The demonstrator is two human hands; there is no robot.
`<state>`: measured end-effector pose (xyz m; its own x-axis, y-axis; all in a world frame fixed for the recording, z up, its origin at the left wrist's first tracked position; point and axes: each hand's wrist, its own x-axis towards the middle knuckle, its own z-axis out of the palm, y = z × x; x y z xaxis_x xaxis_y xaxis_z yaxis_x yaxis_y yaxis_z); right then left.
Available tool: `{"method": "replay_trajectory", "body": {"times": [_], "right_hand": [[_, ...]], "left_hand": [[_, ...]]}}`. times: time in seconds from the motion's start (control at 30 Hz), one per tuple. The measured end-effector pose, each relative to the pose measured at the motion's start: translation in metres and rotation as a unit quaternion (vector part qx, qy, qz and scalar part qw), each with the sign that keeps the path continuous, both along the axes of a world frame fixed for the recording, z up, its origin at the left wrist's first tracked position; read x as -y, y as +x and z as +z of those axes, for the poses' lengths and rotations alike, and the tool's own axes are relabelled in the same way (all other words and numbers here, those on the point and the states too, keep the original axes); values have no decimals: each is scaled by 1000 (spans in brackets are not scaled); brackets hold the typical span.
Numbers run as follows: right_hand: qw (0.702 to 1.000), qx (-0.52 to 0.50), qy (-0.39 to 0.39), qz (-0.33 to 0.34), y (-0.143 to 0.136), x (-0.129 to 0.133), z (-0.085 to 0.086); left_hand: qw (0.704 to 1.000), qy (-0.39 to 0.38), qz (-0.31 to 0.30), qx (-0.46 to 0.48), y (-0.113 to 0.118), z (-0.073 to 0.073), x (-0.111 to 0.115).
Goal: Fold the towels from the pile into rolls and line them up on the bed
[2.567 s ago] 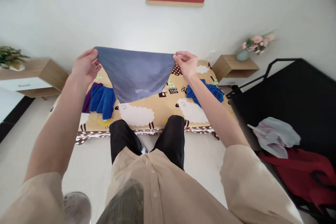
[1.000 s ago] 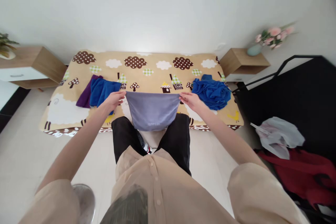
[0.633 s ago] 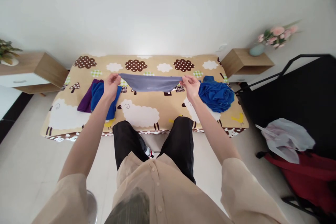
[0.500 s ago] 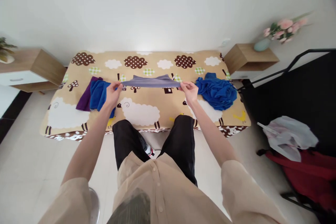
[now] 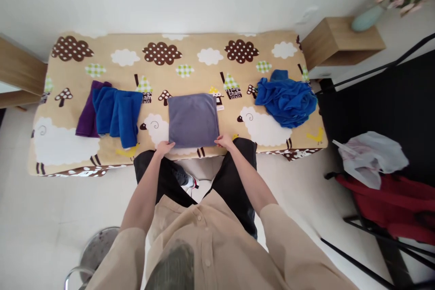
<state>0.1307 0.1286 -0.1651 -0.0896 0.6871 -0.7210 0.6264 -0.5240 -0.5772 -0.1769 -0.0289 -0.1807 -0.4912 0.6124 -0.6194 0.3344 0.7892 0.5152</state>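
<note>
A grey-purple cloth [image 5: 193, 120] lies flat as a near-square on the patterned bedcover [image 5: 190, 84]. My left hand [image 5: 165, 147] pinches its near left corner, and my right hand [image 5: 224, 141] pinches its near right corner. To the left, folded blue cloths [image 5: 117, 113] overlap a purple cloth [image 5: 89, 115]. A crumpled heap of blue cloth [image 5: 287, 102] rests on the right part of the bedcover.
A wooden nightstand [image 5: 343, 41] with a vase [image 5: 367, 18] of pink flowers stands at the back right. Wooden furniture [image 5: 20, 68] is at the left. On the right are a plastic bag [image 5: 377, 154] and a red bag [image 5: 390, 204]. A round stool [image 5: 98, 249] stands lower left.
The grey-purple cloth, stretched in the air between my hands before, now lies on the bedcover. Both hands have come down nearer to my body and closer together. The view has shifted.
</note>
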Motion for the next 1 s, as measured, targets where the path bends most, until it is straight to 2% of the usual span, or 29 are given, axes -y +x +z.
{"method": "replay_trajectory", "body": {"times": [0.13, 0.27, 0.47, 0.63, 0.73, 0.83, 1.0], "right_hand": [[998, 51, 32, -23, -1, 2, -19], [993, 112, 25, -5, 17, 2, -27], [992, 114, -10, 45, 25, 1, -21], [997, 53, -32, 40, 18, -13, -16], [1000, -5, -20, 3, 10, -34, -18], [998, -65, 10, -20, -4, -62, -25], [987, -122, 98, -20, -35, -117, -49]], "left_hand": [[997, -36, 27, -55, -5, -11, 3], [997, -49, 26, -61, -10, -13, 16], [998, -47, 12, -48, -13, -13, 15], [998, -55, 26, 2, -25, -18, 5], [998, -39, 47, 31, -39, -21, -7], [997, -12, 67, 47, -55, -27, -28], [990, 65, 102, 70, -82, -49, -88]]}}
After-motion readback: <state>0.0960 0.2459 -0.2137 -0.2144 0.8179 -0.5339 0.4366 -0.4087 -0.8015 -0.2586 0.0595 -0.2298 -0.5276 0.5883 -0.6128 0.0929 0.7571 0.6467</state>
